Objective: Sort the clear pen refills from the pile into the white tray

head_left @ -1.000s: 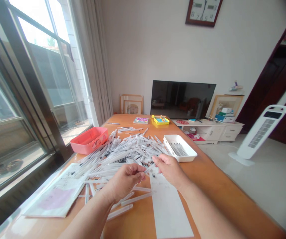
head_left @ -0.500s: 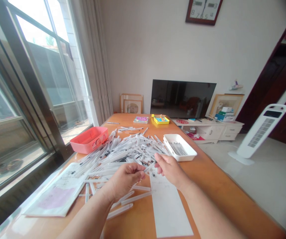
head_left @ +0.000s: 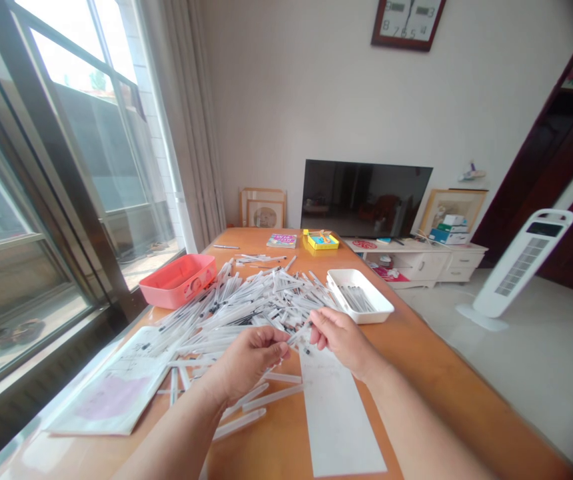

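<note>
Above the near edge of a pile of translucent pens and pen parts point(head_left: 261, 300), my two hands face each other. A slim, clear pen point(head_left: 298, 333) spans the gap between them. My left hand point(head_left: 255, 360) pinches its left end between thumb and fingers. At the other end, the thumb and curled fingers of my right hand point(head_left: 337, 339) are closed on it; the tip is hidden by the fingers. Under the right hand lies a white paper strip point(head_left: 341, 413), with small dark bits near its upper end. Several loose clear tubes point(head_left: 272, 398) lie below my left hand.
A white tray point(head_left: 385, 311) holding grey-black slim pieces stands right of the pile. To the left are a red plastic basket point(head_left: 176, 295) and a booklet point(head_left: 111, 393). At the table's far end are a magazine point(head_left: 281, 241) and a yellow box point(head_left: 322, 244).
My hands stay almost in place, still holding the pen between them. The right hand's fingers and thumb have shifted slightly; the pile and trays look the same.
</note>
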`<move>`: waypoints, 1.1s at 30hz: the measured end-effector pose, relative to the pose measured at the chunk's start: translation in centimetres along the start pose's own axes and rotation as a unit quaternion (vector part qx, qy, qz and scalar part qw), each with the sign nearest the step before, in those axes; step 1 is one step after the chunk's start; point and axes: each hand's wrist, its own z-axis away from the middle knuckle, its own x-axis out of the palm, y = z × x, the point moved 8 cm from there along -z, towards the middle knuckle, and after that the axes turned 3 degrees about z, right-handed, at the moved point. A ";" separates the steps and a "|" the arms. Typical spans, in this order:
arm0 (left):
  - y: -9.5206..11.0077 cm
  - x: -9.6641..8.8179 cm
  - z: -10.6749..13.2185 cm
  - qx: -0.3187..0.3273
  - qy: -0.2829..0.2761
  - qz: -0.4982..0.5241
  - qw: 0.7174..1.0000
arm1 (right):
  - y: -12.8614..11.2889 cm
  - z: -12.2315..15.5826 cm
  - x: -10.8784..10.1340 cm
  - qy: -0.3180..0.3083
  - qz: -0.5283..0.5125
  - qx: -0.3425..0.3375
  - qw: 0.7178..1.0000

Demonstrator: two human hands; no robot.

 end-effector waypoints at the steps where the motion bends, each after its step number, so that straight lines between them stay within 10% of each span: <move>1: 0.0 0.0 0.0 0.000 0.000 0.001 1.000 | -0.1 0.0 0.1 -0.006 -0.011 -0.004 1.000; 33: 0.4 0.3 0.1 0.012 0.008 0.002 1.000 | -0.2 0.1 0.6 -0.011 -0.012 0.011 1.000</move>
